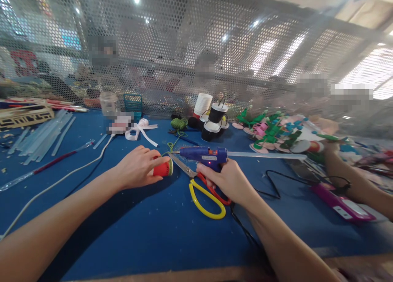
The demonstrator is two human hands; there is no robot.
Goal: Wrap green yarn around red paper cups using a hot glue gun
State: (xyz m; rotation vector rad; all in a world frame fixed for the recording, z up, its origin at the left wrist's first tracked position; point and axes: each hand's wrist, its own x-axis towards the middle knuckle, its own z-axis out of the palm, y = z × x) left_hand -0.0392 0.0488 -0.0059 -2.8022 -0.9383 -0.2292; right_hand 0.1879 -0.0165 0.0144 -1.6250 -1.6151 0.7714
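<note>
My left hand (138,166) grips a small red cup (162,168) lying on its side on the blue table (153,228), its open end facing right. My right hand (229,180) holds a blue hot glue gun (204,154) by its handle, the nozzle pointing left toward the cup's rim, a clear glue stick (267,155) sticking out behind. Scissors with yellow and red handles (205,194) lie open on the table just under the gun, blades toward the cup. A green thread (172,143) runs from the cup area toward the back.
Clear glue sticks (43,136) lie at the left, a white cable (58,179) crosses the table. Black and white paper cups (211,118) stand at the back, foam cut-outs (270,132) at the right. Another person's arm (353,179) rests by a pink case (344,202). Mesh screen behind.
</note>
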